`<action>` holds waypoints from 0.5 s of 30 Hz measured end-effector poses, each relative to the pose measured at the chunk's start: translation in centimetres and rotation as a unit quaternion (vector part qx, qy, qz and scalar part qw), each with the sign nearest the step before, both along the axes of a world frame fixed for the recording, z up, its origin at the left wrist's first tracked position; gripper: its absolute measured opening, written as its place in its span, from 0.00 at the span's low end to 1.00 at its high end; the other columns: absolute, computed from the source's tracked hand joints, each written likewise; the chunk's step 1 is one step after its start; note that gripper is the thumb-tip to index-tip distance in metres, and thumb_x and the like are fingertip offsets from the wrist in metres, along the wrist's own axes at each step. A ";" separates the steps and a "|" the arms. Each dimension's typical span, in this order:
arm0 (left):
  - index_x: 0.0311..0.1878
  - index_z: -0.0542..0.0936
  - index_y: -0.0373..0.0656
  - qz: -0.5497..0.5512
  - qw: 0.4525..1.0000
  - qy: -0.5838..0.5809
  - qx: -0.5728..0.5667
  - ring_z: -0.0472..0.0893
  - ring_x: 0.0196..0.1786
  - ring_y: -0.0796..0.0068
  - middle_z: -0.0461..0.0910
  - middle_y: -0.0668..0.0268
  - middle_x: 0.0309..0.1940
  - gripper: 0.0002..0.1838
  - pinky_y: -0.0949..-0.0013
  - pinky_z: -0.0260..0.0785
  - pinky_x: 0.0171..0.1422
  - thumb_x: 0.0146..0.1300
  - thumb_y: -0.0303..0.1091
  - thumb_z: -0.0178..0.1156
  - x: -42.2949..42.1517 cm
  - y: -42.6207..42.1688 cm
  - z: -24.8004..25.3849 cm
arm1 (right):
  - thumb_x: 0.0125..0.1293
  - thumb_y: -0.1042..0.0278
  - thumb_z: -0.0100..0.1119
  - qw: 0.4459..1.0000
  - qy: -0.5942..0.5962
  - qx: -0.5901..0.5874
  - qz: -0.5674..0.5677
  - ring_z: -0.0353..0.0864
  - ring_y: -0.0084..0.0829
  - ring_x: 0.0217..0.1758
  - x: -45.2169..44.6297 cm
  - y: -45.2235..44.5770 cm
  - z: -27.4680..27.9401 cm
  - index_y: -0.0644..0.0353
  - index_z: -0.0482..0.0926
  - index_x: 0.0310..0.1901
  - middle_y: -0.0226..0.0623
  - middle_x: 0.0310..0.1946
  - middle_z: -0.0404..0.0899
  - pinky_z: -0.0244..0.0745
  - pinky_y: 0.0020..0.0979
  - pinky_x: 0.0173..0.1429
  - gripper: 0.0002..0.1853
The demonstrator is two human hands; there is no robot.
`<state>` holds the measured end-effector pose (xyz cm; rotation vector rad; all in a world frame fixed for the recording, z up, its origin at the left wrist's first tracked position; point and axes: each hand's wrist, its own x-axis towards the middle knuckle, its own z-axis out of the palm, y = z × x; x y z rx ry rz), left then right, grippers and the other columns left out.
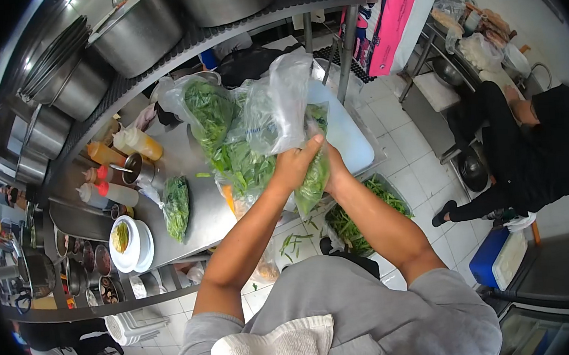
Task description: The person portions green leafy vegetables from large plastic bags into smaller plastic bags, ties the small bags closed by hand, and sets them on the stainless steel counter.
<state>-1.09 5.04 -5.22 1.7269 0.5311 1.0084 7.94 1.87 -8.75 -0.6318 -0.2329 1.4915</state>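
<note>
My left hand (pixel 297 164) is closed around the gathered neck of a clear plastic bag of cut greens (pixel 314 190). My right hand (pixel 333 168) grips the same bag from the other side, its fingers partly hidden behind the plastic. The bag's loose top (pixel 283 103) sticks up beyond my hands. Just past it, larger bags of leafy greens (pixel 207 110) lie on the steel counter (pixel 193 175). A smaller bag of greens (pixel 178 210) rests farther left. To the right is a pale blue cutting board (pixel 351 138).
Squeeze bottles (pixel 143 144) and stacked white lids (pixel 143 247) occupy the counter's left side. Pots (pixel 140 34) line the shelf above. A crate (pixel 405 202) of greens stands below, with scraps (pixel 292 246) on the floor nearby. Another person (pixel 532 149) is at the right.
</note>
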 end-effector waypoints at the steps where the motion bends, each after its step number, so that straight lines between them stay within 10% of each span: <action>1: 0.60 0.67 0.31 -0.001 1.000 0.000 -0.001 0.65 0.63 0.64 0.67 0.52 0.60 0.29 0.67 0.53 0.67 0.67 0.47 0.48 0.1 0.1 -0.4 | 0.64 0.44 0.51 0.999 -0.037 0.007 -0.017 0.77 0.31 0.47 -0.2 -0.2 0.1 0.62 0.67 0.56 0.37 0.46 0.74 0.73 0.31 0.50 0.30; 10: 0.57 0.71 0.34 -0.054 0.982 -0.078 -0.164 0.64 0.63 0.68 0.66 0.58 0.60 0.22 0.69 0.51 0.68 0.68 0.41 0.46 1.2 1.3 -1.5 | 0.68 0.48 0.46 0.998 -0.043 -0.005 -0.056 0.77 0.30 0.46 0.1 0.7 0.3 0.60 0.68 0.57 0.37 0.45 0.76 0.74 0.31 0.48 0.25; 15: 0.66 0.57 0.34 -0.063 0.969 -0.148 -0.189 0.60 0.66 0.66 0.60 0.56 0.64 0.37 0.67 0.50 0.69 0.60 0.46 0.57 0.6 0.6 -0.6 | 0.68 0.49 0.46 0.999 0.015 -0.002 -0.041 0.77 0.32 0.47 0.5 0.2 1.8 0.60 0.66 0.58 0.38 0.47 0.75 0.74 0.32 0.49 0.25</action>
